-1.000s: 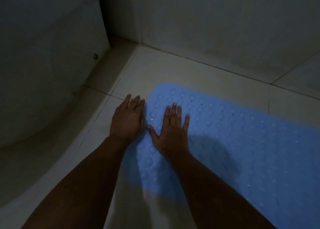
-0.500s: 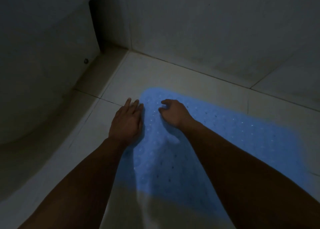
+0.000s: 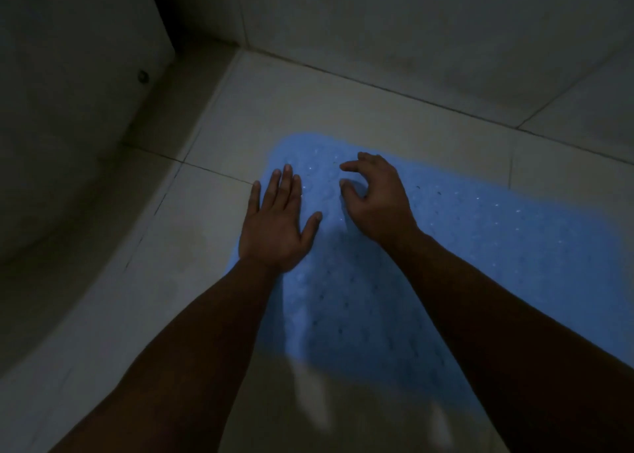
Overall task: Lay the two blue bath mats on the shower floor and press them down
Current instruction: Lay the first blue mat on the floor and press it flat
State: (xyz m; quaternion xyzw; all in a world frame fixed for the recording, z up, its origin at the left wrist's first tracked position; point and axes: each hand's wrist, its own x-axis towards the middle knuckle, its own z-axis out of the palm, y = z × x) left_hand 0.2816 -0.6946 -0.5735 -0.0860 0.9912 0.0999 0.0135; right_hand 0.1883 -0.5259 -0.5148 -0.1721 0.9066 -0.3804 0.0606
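Observation:
One blue bath mat (image 3: 480, 246) with small holes lies flat on the pale tiled floor (image 3: 308, 102), running from the centre to the right edge. My left hand (image 3: 278, 222) rests palm down with fingers spread on the mat's left edge, partly over the tile. My right hand (image 3: 377, 198) is on the mat near its far left corner, fingers curled, fingertips touching the surface; it holds nothing. A second mat is not in view.
A curved white tub or shower wall (image 3: 68, 109) with a small round fitting (image 3: 142, 76) fills the left side. Tiled walls (image 3: 411, 23) meet the floor behind the mat. The light is dim.
My left hand has shifted right onto the mat's edge and spread flat. My right hand, flat a second ago, stays curled and has moved slightly toward the mat's far corner.

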